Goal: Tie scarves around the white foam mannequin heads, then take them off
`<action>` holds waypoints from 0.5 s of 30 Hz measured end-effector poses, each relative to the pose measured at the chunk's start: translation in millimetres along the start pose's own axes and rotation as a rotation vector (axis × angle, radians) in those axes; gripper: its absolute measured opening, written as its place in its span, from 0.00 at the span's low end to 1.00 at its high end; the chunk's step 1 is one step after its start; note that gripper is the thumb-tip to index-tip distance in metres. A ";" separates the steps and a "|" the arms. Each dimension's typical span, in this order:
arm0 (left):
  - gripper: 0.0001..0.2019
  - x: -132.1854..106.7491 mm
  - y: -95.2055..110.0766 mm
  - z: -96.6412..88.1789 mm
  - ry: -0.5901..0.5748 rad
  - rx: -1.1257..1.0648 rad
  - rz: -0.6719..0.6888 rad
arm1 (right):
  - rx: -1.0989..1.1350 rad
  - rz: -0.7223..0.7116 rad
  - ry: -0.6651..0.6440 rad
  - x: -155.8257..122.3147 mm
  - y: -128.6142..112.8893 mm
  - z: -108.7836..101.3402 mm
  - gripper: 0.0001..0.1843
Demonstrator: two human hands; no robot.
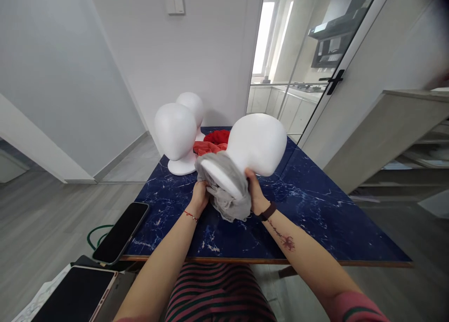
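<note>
A white foam mannequin head is tipped on its side above the blue marble table, its flat base facing me. A grey cloth is bunched round its neck and base. My left hand is closed on the grey cloth at the left of the base. My right hand grips the neck and the cloth from the right, with a dark band on its wrist.
Two more white mannequin heads stand upright at the table's far left, with red and orange cloth beside them. A black phone overhangs the table's near left edge. A tablet lies lower left. A glass door stands behind.
</note>
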State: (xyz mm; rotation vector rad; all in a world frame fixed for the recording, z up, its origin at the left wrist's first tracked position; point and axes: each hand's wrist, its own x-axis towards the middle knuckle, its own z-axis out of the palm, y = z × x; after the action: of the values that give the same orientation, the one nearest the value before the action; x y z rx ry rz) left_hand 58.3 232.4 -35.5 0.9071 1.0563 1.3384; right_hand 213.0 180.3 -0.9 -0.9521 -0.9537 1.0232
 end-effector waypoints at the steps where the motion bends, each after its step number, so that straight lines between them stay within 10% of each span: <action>1: 0.06 3.2 -1.2 -2.2 0.032 0.026 0.007 | -0.019 -0.029 0.022 0.6 -4.9 -3.5 0.30; 8: 0.11 4.3 0.2 -10.2 0.168 0.347 0.226 | 0.018 -0.278 0.352 31.2 -32.0 -37.2 0.31; 15: 0.29 -26.3 15.8 4.4 -0.132 0.799 0.869 | -0.402 -0.268 0.312 31.7 -3.4 -32.0 0.39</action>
State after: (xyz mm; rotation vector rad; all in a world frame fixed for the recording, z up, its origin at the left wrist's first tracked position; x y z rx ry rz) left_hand 59.2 207.4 -17.2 2.2016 1.1503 1.4953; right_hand 251.3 204.1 -1.3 -1.2345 -1.0067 0.4446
